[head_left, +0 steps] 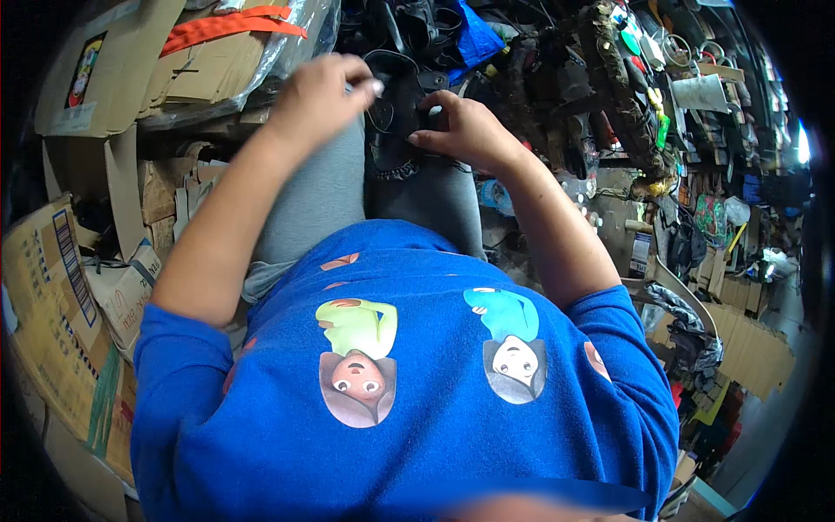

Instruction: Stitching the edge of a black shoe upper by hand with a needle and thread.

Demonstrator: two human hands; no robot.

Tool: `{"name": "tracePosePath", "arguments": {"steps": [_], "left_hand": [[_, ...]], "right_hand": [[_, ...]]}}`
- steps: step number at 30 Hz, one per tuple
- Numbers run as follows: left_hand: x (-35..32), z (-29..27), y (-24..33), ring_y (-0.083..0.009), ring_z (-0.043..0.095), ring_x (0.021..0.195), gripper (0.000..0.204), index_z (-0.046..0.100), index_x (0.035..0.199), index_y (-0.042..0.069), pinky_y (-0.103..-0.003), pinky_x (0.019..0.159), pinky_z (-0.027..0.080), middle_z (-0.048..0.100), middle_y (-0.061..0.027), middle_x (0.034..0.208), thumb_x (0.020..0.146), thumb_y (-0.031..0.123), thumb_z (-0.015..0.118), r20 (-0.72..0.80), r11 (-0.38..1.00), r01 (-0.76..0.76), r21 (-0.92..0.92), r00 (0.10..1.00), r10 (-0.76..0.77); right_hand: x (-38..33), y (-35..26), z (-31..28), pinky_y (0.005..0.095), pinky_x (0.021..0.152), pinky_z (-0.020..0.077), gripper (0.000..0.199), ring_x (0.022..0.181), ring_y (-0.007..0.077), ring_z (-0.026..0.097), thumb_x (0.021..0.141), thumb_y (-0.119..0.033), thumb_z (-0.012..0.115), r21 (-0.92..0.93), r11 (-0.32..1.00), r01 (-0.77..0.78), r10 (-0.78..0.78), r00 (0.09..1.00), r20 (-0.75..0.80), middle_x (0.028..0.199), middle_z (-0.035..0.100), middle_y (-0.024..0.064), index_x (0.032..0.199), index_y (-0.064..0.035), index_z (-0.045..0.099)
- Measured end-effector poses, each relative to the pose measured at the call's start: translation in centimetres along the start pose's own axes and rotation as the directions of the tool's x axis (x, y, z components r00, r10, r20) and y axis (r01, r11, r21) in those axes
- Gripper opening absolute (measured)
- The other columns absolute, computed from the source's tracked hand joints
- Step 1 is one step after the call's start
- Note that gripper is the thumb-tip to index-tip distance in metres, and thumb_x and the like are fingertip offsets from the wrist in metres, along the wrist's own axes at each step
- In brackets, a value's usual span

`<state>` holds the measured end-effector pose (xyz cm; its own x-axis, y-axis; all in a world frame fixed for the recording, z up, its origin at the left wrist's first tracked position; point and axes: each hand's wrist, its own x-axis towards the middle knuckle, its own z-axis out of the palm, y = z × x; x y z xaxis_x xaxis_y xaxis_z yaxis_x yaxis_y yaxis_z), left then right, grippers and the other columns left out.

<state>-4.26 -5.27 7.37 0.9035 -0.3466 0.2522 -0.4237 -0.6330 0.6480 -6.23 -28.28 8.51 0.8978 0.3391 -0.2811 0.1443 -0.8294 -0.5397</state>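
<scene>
Among brown cardboard boxes (122, 100), the left hand (320, 97) was curled, right hand (465, 130) half-open at a black shoe-like item (393, 150), holds unclear; a loose pinch probably risked slipping.

Matt cloth and cardboard, with glossy plastic among them.
At six o'clock we see the blue shirt (435, 435), soft matt cloth with smoother printed figures (358, 387); toward eleven, the grey trousers (313, 191) are matt cloth too. At twelve, the black item (404, 100) looks smooth with a dull sheen, though we cannot tell leather from plastic. Toward one, the blue sheet (475, 39) looks like creased, glossy plastic. At eleven we find shiny, wrinkled clear wrap (317, 30). The box (48, 322) near nine is matt cardboard, with smooth green tape (104, 407) at eight. Near three, the dark bag (687, 322) looks crinkled and glossy; between one and two, the brown post (609, 78) looks rough.
</scene>
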Motion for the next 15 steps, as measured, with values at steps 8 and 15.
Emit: {"name": "tracePosePath", "arguments": {"steps": [8,15], "left_hand": [[6.4,3.2,-3.5,-0.0344,0.061,0.104,0.057,0.069,0.101,0.002,-0.043,0.089,0.048,0.064,-0.0200,0.110,0.072,0.050,0.067,0.309,0.822,0.364,0.438,0.798,-0.518],[1.8,2.9,-8.5,-0.0358,0.058,0.093,0.034,0.064,0.093,-0.002,-0.042,0.083,0.046,0.060,-0.0199,0.099,0.073,0.025,0.067,-0.303,0.990,0.139,0.011,0.944,-0.129]], "right_hand": [[-1.0,-1.0,1.1,0.0382,0.079,0.0501,0.065,0.088,0.0316,0.065,0.066,-0.038,0.079,-0.048,0.994,-0.098,0.090,0.985,-0.144,0.091,0.066,0.0194,0.116,-0.0023,0.057],[-1.0,-0.8,1.4,0.0361,0.073,0.0499,0.066,0.082,0.0276,0.065,0.066,-0.039,0.080,-0.011,0.993,-0.122,0.120,0.988,-0.094,0.084,0.065,0.0173,0.116,-0.0028,0.057]]}}
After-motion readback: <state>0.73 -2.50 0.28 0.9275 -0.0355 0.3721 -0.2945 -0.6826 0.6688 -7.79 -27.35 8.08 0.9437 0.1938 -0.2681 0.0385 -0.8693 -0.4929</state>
